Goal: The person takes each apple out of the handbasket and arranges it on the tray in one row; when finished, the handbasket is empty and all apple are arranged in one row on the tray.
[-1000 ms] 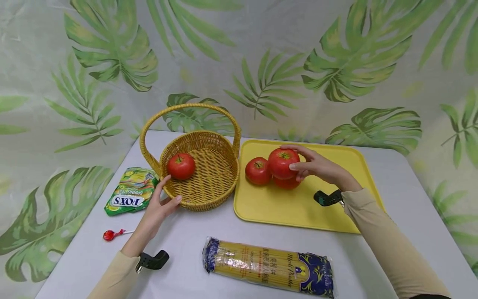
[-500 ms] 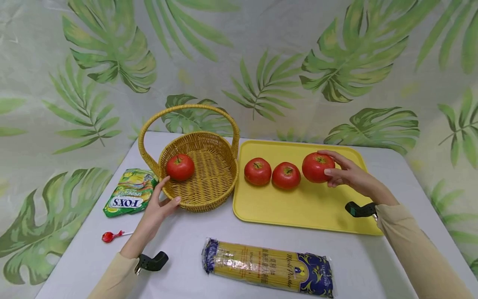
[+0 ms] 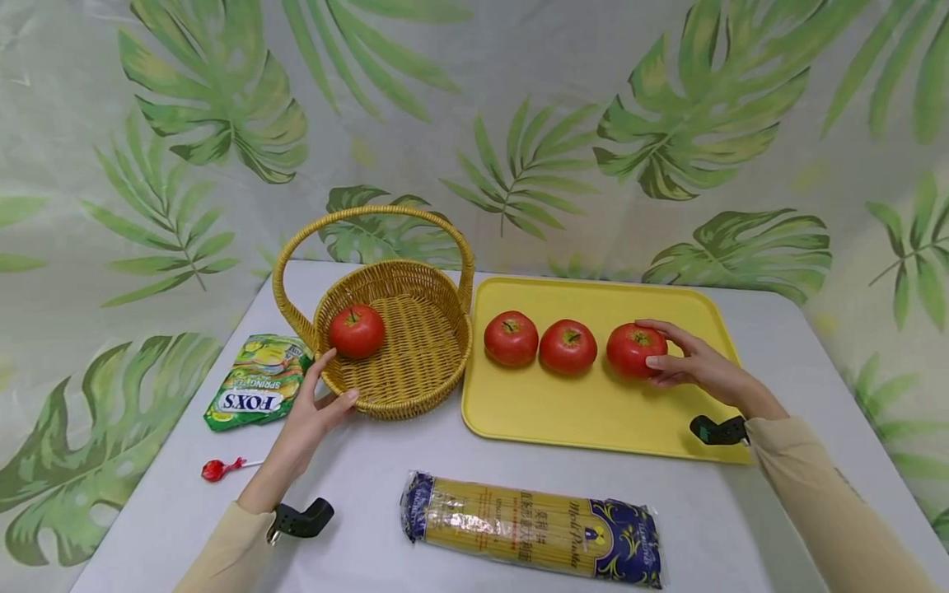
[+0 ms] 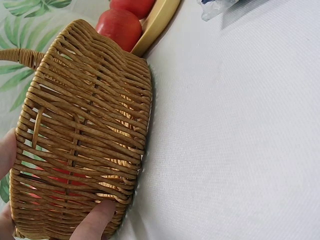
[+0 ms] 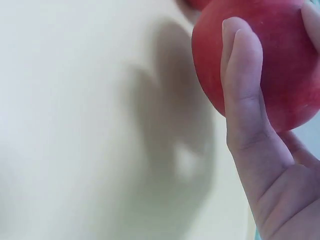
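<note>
A white table (image 3: 356, 527) spreads from the near side, its top finely textured, and a pasta pack (image 3: 530, 527) lies on it, long from left to right, the right end a touch nearer. Further left, a red lollipop (image 3: 215, 469) points its candy end left, the stick running toward the left forearm. Beyond, the left hand (image 3: 315, 416) holds the near left side of a round wicker basket (image 3: 415, 403), thumb and forefinger spread apart at the rim and another finger low on the outer wall. A green packet (image 3: 261, 379), its lettering upside down, lies just left of hand and basket. On the right is a yellow tray (image 3: 563, 412), longest from left to right. Over its right part the right hand (image 3: 700, 366) has hold of the rightmost apple (image 3: 635, 352), fingers and thumb parted to the fruit's width and against its sides. That apple is nearly round, with little to mark a long axis; its stem end faces up. Whether it touches the tray I cannot tell. The middle apple (image 3: 567, 346) and the left apple (image 3: 511, 338) sit beside it in a row, stems up. The basket apple (image 3: 357, 332) lies by the basket's left wall, under a tall arched handle (image 3: 374, 212). At the back hangs a pale cloth (image 3: 415, 148) printed with green leaves.
</note>
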Demonstrator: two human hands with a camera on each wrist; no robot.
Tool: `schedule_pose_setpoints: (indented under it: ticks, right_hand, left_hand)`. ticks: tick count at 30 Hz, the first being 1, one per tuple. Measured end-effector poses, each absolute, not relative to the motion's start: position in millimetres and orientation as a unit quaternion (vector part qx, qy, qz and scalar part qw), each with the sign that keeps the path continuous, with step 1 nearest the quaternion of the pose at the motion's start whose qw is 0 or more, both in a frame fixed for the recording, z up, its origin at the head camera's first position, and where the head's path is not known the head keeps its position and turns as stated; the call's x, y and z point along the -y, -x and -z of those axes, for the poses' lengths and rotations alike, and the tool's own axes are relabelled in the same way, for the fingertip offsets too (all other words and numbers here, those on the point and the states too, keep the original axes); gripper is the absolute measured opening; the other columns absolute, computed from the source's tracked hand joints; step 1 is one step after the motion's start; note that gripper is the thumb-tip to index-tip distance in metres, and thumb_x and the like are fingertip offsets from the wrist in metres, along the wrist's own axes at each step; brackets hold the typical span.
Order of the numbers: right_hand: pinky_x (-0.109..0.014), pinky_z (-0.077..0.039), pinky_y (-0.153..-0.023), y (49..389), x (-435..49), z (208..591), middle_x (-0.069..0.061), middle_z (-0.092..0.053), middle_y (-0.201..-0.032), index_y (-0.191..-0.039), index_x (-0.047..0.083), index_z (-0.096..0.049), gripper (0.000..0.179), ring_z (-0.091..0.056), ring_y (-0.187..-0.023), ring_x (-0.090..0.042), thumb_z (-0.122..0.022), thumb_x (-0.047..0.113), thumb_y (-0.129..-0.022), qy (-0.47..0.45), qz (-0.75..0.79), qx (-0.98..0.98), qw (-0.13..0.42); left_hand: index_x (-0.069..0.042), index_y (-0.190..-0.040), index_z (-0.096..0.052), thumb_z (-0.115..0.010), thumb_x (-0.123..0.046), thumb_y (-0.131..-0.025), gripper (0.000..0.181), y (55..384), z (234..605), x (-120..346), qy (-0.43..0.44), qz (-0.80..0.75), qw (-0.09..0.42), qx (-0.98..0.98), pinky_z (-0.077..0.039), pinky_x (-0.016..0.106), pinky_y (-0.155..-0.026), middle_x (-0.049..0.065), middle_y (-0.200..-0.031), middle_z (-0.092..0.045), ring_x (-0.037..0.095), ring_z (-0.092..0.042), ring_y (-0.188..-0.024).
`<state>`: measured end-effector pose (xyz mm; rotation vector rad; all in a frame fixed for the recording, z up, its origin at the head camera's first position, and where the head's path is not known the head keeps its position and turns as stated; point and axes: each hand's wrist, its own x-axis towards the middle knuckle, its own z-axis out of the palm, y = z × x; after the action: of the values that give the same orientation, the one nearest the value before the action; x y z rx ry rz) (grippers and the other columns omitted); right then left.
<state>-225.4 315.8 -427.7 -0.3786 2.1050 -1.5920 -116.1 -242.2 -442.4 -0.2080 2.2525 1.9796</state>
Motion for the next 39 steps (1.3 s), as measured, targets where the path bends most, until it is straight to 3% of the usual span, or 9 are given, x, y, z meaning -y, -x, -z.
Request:
schedule_pose_setpoints:
  ticks: [15, 20, 23, 28, 39]
  right_hand:
    - [-0.048, -0.052, -0.083, 232, -312, 428, -0.026, -0.014, -0.145, -0.151, 0.015, -0.015, 0.064, -0.064, -0.094, -0.043, -0.052, 0.009, -0.099, 0.123, 0.579, -0.749, 0.298]
    - [-0.046, -0.055, -0.081, 233, -310, 410, -0.026, -0.008, -0.152, -0.151, 0.008, -0.015, 0.066, -0.064, -0.091, -0.044, -0.053, 0.013, -0.098, 0.149, 0.548, -0.779, 0.266]
    - [-0.041, -0.056, -0.079, 233, -307, 397, -0.024, -0.014, -0.151, -0.15, 0.006, -0.02, 0.063, -0.065, -0.091, -0.038, -0.054, 0.013, -0.098, 0.176, 0.536, -0.793, 0.23]
    - [-0.037, -0.054, -0.084, 234, -288, 377, -0.019, -0.03, -0.146, -0.147, 0.01, -0.031, 0.054, -0.06, -0.106, -0.035, -0.054, 0.01, -0.098, 0.221, 0.533, -0.791, 0.201]
    - [-0.051, -0.051, -0.087, 248, -190, 353, -0.015, -0.046, -0.138, -0.142, 0.008, -0.041, 0.048, -0.055, -0.107, -0.045, -0.057, 0.012, -0.097, 0.306, 0.537, -0.748, 0.243]
  left_hand:
    - [-0.028, -0.154, -0.01, -0.06, -0.02, -0.096, 0.076, 116, 442, 242, 0.064, -0.66, 0.064, -0.746, -0.038, 0.048, -0.101, 0.006, -0.157, 0.011, 0.046, -0.023, -0.136]
    - [-0.028, -0.154, -0.011, -0.059, -0.019, -0.097, 0.076, 116, 442, 241, 0.062, -0.663, 0.066, -0.743, -0.037, 0.049, -0.102, 0.006, -0.157, 0.011, 0.046, -0.023, -0.136]
    - [-0.028, -0.154, -0.011, -0.059, -0.019, -0.097, 0.075, 116, 442, 241, 0.061, -0.664, 0.066, -0.742, -0.037, 0.049, -0.102, 0.006, -0.157, 0.01, 0.045, -0.023, -0.136]
    - [-0.027, -0.154, -0.01, -0.059, -0.018, -0.097, 0.076, 115, 442, 242, 0.059, -0.666, 0.067, -0.74, -0.037, 0.049, -0.103, 0.007, -0.157, 0.011, 0.045, -0.024, -0.135]
    - [-0.026, -0.154, -0.011, -0.059, -0.019, -0.096, 0.076, 116, 443, 241, 0.062, -0.663, 0.064, -0.743, -0.037, 0.049, -0.102, 0.008, -0.157, 0.011, 0.046, -0.022, -0.136]
